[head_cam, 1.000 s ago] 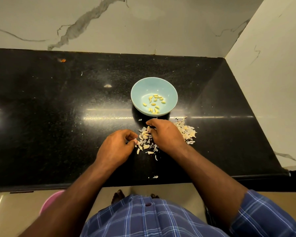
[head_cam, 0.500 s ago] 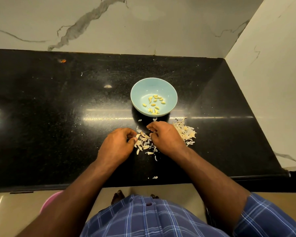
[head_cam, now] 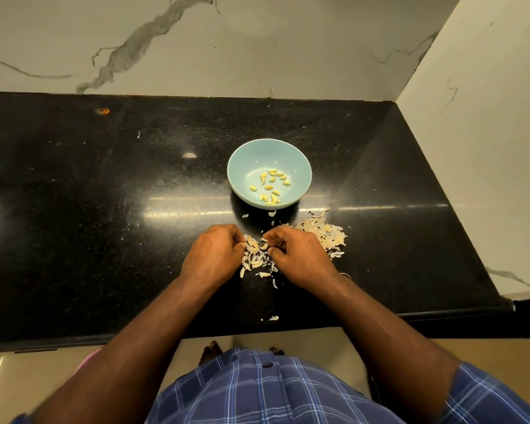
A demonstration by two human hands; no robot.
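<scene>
The black countertop (head_cam: 104,240) carries a blue bowl (head_cam: 251,160) straight ahead of both hands, slightly nearer the right hand (head_cam: 300,255). Left hand (head_cam: 211,258) and right hand, fingers curled, pinch one seed (head_cam: 253,245) between them, above loose husks (head_cam: 254,263).

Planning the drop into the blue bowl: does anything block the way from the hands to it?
Nothing visible does. The left hand and right hand pinch a pale piece near the bowl; only a few peel scraps lie on the counter between. The peel heap sits off to the right.
</scene>
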